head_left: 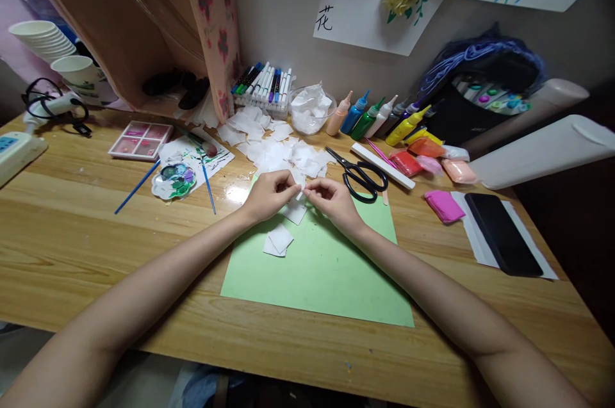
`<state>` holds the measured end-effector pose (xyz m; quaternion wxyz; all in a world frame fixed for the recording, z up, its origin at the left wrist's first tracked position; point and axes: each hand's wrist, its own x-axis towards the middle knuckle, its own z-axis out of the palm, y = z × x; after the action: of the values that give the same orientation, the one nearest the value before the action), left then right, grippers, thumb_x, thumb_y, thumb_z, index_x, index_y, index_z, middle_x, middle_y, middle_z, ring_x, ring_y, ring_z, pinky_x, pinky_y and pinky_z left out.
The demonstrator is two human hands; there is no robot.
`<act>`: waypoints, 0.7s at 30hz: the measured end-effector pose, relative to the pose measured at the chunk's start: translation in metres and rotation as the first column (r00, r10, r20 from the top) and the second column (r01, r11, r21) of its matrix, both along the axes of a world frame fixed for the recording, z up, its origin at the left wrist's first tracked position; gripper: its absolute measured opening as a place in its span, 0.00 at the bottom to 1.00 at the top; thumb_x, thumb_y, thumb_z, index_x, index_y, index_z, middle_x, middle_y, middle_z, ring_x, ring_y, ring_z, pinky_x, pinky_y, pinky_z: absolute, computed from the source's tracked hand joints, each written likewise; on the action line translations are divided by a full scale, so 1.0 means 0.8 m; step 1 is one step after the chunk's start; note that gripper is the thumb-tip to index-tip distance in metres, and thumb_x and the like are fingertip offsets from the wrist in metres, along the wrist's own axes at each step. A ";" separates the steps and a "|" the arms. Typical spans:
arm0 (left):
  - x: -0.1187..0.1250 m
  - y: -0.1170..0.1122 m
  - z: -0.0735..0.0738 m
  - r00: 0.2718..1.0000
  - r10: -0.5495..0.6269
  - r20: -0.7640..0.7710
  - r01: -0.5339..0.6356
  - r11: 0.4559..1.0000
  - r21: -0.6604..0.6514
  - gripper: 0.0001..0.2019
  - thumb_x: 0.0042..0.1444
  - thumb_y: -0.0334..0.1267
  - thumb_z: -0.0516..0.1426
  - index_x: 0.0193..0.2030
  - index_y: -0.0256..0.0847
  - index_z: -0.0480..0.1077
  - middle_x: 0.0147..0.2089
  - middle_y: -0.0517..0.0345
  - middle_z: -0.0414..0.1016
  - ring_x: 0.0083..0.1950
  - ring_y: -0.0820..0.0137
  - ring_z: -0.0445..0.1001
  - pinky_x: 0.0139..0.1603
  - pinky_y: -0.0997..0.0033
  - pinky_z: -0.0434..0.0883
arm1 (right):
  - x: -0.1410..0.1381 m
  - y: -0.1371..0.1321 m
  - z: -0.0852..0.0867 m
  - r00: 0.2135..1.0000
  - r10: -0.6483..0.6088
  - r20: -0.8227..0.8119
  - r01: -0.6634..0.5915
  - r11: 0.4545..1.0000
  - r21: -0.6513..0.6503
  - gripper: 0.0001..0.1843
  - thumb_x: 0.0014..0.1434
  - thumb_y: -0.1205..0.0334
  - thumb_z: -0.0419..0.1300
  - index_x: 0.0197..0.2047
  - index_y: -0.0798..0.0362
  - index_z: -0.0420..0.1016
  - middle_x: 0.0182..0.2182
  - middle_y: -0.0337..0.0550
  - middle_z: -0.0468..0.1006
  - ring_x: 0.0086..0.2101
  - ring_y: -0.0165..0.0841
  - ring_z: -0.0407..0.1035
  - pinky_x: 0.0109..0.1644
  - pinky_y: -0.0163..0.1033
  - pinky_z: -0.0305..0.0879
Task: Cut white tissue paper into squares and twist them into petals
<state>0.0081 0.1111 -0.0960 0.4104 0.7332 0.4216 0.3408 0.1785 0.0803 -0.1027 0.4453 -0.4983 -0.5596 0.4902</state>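
My left hand (273,195) and my right hand (336,203) meet above the green sheet (317,273), fingertips almost touching. Both are closed in a pinch on a small white paper piece (300,191), mostly covered by the fingers. Just below them lies a white paper square (295,211), and nearer to me two overlapping paper squares (277,241) rest on the green sheet. A loose heap of white paper pieces (283,155) spreads behind my hands. To the right of my right hand are black-handled scissors (360,177), partly on the green sheet.
Several paint bottles (368,123), a plastic bowl (311,112) of white paper and a marker box (263,84) line the wall. Leftward are a paint palette (173,181) and brushes (137,187). A phone (502,233) and pink packet (444,206) lie at right.
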 end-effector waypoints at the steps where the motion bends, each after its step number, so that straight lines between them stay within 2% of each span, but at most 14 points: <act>1: 0.000 0.000 0.000 1.000 0.001 -0.002 -0.001 1.000 0.000 0.11 0.53 0.40 0.55 0.23 0.36 0.66 0.20 0.64 0.65 0.23 0.77 0.60 0.25 0.77 0.57 | 0.000 0.000 0.000 1.000 -0.001 -0.001 0.001 1.000 0.002 0.12 0.49 0.56 0.64 0.31 0.57 0.73 0.20 0.34 0.64 0.21 0.24 0.54 0.24 0.33 0.50; 7: 0.001 -0.001 0.001 0.996 -0.052 -0.074 0.053 0.998 0.023 0.16 0.57 0.41 0.52 0.21 0.36 0.67 0.19 0.64 0.65 0.22 0.78 0.59 0.25 0.76 0.55 | 0.001 0.001 -0.002 1.000 -0.017 -0.003 0.017 1.000 -0.007 0.14 0.48 0.53 0.65 0.31 0.56 0.73 0.21 0.34 0.64 0.21 0.24 0.55 0.23 0.32 0.50; 11: 0.001 -0.002 0.005 0.993 -0.072 -0.092 0.075 0.997 0.030 0.17 0.58 0.40 0.51 0.20 0.36 0.68 0.19 0.63 0.66 0.22 0.78 0.59 0.25 0.76 0.55 | 0.001 0.001 0.001 0.999 -0.041 -0.024 0.040 0.999 -0.018 0.14 0.51 0.52 0.62 0.32 0.57 0.75 0.21 0.36 0.66 0.21 0.24 0.56 0.22 0.33 0.51; 17: 0.001 -0.002 0.008 0.996 -0.079 -0.050 0.078 0.997 -0.021 0.16 0.57 0.42 0.52 0.25 0.35 0.72 0.19 0.62 0.68 0.21 0.78 0.61 0.23 0.77 0.56 | 0.002 0.001 0.002 0.999 -0.050 -0.006 0.051 0.999 0.017 0.14 0.52 0.53 0.62 0.34 0.56 0.77 0.22 0.38 0.68 0.22 0.26 0.56 0.24 0.34 0.52; 21: 0.001 0.000 0.006 0.994 -0.104 -0.016 0.103 0.993 -0.051 0.17 0.56 0.41 0.52 0.20 0.35 0.70 0.18 0.61 0.66 0.21 0.78 0.59 0.23 0.77 0.55 | 0.002 -0.001 -0.001 0.999 -0.033 0.041 0.029 0.996 0.080 0.12 0.50 0.55 0.64 0.35 0.55 0.77 0.22 0.35 0.64 0.22 0.25 0.54 0.25 0.33 0.50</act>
<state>0.0088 0.1112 -0.0908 0.4420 0.7467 0.3951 0.3016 0.1803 0.0799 -0.1033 0.4604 -0.4990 -0.5799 0.4502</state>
